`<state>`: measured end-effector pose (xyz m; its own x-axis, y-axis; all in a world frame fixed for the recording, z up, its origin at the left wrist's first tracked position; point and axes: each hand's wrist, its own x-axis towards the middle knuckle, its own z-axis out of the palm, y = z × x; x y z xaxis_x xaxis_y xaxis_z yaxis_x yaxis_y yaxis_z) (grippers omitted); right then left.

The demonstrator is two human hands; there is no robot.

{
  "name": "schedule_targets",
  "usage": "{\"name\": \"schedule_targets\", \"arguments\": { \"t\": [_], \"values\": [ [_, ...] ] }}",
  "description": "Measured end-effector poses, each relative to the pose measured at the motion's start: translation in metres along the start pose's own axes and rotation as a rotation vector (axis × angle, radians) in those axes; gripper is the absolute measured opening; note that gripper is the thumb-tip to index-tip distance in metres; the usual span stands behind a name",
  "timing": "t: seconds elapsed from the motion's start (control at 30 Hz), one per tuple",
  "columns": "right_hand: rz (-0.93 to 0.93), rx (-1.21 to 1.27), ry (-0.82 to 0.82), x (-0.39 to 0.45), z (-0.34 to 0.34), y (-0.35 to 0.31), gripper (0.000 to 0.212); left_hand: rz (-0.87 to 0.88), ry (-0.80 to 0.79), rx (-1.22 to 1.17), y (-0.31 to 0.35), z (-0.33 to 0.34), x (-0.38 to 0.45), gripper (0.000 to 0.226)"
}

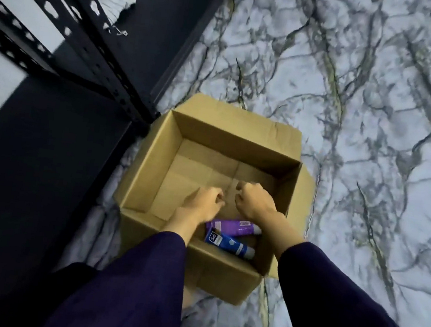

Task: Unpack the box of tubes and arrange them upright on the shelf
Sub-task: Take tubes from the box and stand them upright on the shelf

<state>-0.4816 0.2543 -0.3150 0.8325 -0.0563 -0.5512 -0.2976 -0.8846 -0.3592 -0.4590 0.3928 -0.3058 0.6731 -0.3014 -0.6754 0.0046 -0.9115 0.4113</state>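
Note:
An open cardboard box (235, 138) stands on the marble-patterned floor beside a black metal shelf (34, 146). Two tubes lie flat at the near end of the box: a purple tube (230, 223) and, nearer to me, a blue tube (229, 243). Both arms reach down into the box above them. My left hand (204, 202) hovers over the bare box bottom with its fingers curled under, and nothing shows in it. Just to its right, my right hand (254, 200) is curled into a loose fist, also with nothing visible in it. Both hands are beyond the tubes, not touching them.
The shelf's perforated black upright (93, 39) runs diagonally down to the box's far left corner. A white cloth with a red spot (119, 5) and a small wire hook (117, 32) lie by the shelf at the top. Marble-patterned floor (362, 127) spreads out to the right.

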Motion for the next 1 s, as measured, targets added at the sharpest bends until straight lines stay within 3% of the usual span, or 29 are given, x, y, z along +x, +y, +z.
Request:
{"name": "schedule_targets", "arguments": {
  "t": [0.2,0.33,0.5,0.6,0.73,0.8,1.0],
  "values": [
    [0.041,0.109,-0.338,0.010,0.058,0.028,0.036,-0.065,-0.253,-0.128,-0.044,0.053,0.015,0.036],
    [-0.029,0.029,-0.384,0.013,0.070,0.035,0.037,-0.079,-0.306,-0.120,-0.057,0.071,0.026,0.030],
    [-0.088,-0.033,-0.373,0.021,0.075,0.040,0.045,-0.055,-0.227,-0.204,-0.063,0.078,0.038,0.014],
    [-0.057,-0.008,-0.317,0.026,0.077,0.040,0.048,-0.051,-0.154,-0.277,-0.079,0.058,0.055,0.020],
    [-0.002,0.118,-0.044,0.030,0.075,0.034,0.047,-0.106,0.222,-0.397,-0.090,0.016,0.073,0.029],
    [0.000,0.119,0.016,0.028,0.075,0.032,0.051,-0.157,0.392,-0.407,-0.084,0.004,0.076,0.037],
    [0.054,-0.005,-0.123,0.017,0.092,0.031,0.086,-0.513,0.375,-0.480,-0.051,0.036,0.073,0.068]
  ]
}}
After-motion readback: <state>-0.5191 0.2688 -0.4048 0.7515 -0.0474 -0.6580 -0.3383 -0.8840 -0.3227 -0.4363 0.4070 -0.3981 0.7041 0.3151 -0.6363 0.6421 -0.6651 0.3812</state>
